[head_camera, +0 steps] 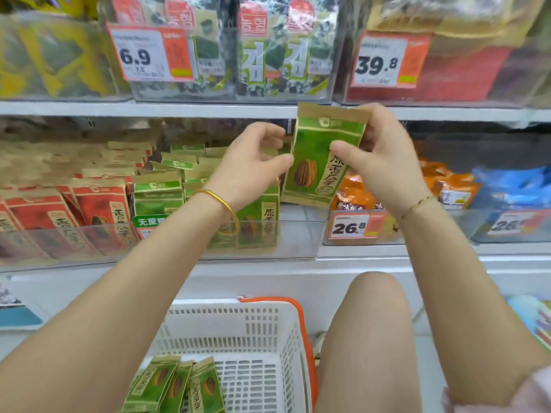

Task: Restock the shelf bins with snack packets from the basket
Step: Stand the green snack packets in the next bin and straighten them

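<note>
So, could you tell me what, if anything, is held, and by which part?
A green packet, pinched by the right hand at its upper right edge; the left hand touches its left edge.

Two white shelves run across the view. The upper shelf (179, 110), toward 12 o'clock, carries clear bins: a seaweed bin (226, 95) at 12, a yellow-packet bin (59, 95) at 10 and a red-packet bin (432, 98) at 2. The lower shelf (372, 252) carries a seed-packet bin (295, 242) with red and green packs at 9, then an orange-packet bin (462, 226) and a blue-packet bin (512, 236) at 3.
</note>
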